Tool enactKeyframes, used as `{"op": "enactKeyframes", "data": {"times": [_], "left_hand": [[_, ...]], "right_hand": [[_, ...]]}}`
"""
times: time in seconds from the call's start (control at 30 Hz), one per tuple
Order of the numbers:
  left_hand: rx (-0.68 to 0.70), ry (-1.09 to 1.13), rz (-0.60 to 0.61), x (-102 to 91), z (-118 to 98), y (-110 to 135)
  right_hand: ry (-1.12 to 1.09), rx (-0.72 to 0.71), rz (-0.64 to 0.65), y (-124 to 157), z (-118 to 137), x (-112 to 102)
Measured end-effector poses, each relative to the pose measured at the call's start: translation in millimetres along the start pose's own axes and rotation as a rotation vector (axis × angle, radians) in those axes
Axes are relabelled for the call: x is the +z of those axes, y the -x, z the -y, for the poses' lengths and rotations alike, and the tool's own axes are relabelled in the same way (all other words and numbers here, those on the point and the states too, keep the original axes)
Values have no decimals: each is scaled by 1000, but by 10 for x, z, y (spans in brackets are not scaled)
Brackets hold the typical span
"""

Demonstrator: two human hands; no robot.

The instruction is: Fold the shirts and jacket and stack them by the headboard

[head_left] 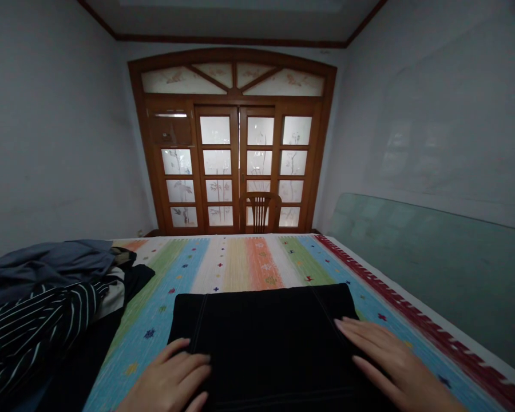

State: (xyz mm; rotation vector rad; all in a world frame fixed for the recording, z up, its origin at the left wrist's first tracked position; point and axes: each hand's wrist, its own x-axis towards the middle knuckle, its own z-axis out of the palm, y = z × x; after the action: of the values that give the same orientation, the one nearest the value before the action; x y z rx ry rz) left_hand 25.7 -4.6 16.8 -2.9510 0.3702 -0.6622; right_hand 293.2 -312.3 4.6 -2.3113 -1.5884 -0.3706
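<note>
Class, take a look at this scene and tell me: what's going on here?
A person has both bare hands, the left hand and the right hand, spread on a folded black fabric garment lying on a striped multicoloured bedspread. To its left lies a heap of dark clothing with black-and-white stripes, and a pale green glass panel stands along the bed's far right side.
</note>
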Motion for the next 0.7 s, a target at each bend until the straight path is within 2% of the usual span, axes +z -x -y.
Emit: {"op": "enactKeyframes", "data": {"times": [0.07, 0.13, 0.2, 0.27, 0.37, 0.47, 0.57, 0.7], "left_hand": [[-156, 55, 103, -38, -63, -413], [-256, 143, 205, 30, -105, -776], [-332, 171, 253, 200, -95, -1035], [-398, 134, 246, 439, -40, -1161], [-512, 96, 289, 808, 49, -1136], [-555, 112, 329, 1043, 83, -1018], [-515, 110, 305, 1084, 112, -946], [-547, 33, 311, 982, 293, -821]], "right_hand": [[-62, -63, 108, -437, 283, -8], [-112, -67, 200, -804, 503, 105], [-135, -50, 277, -1067, 634, 299], [-110, -31, 296, -1215, 691, 525], [-45, -7, 299, -1253, 700, 828], [-47, 2, 332, -1197, 674, 1001], [-55, -3, 311, -1158, 595, 1052], [37, 49, 234, -1106, 296, 1052]]}}
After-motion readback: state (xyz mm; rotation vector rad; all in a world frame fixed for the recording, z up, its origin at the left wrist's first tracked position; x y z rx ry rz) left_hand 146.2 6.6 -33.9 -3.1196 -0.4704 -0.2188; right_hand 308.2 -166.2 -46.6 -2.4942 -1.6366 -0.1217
